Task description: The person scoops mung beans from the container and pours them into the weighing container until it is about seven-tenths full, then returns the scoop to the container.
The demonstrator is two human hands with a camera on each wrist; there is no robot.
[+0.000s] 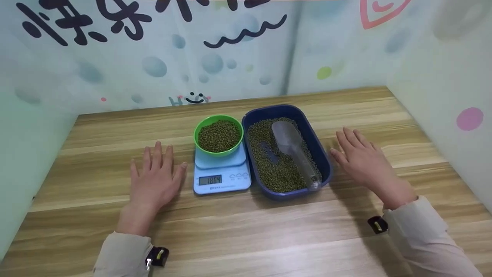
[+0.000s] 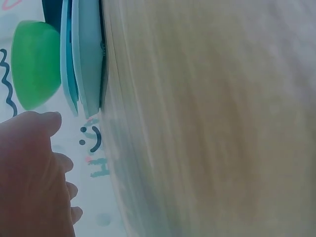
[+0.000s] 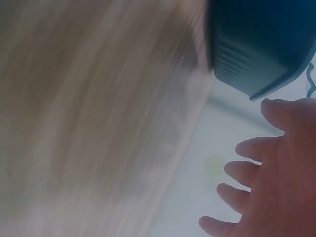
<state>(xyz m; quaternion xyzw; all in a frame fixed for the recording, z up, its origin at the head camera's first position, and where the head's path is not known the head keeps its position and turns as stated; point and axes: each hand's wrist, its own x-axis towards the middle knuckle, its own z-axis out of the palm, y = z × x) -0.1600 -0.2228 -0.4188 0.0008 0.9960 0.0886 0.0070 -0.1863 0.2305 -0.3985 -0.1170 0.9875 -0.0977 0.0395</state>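
My left hand lies palm down with fingers spread, left of a pale blue kitchen scale. On the scale stands a green bowl filled with small greenish beans. The display seems to read 1864, too small to be sure. A dark blue tub beside the scale holds more of the beans, and a clear plastic scoop lies on them, its handle against the near rim. Right of the tub, my right hand is palm down with straight fingers, holding nothing.
The wooden table ends at a printed backdrop behind and at pale walls on both sides. Small black devices sit at both sleeve cuffs. Table surface shows in front of the scale and tub.
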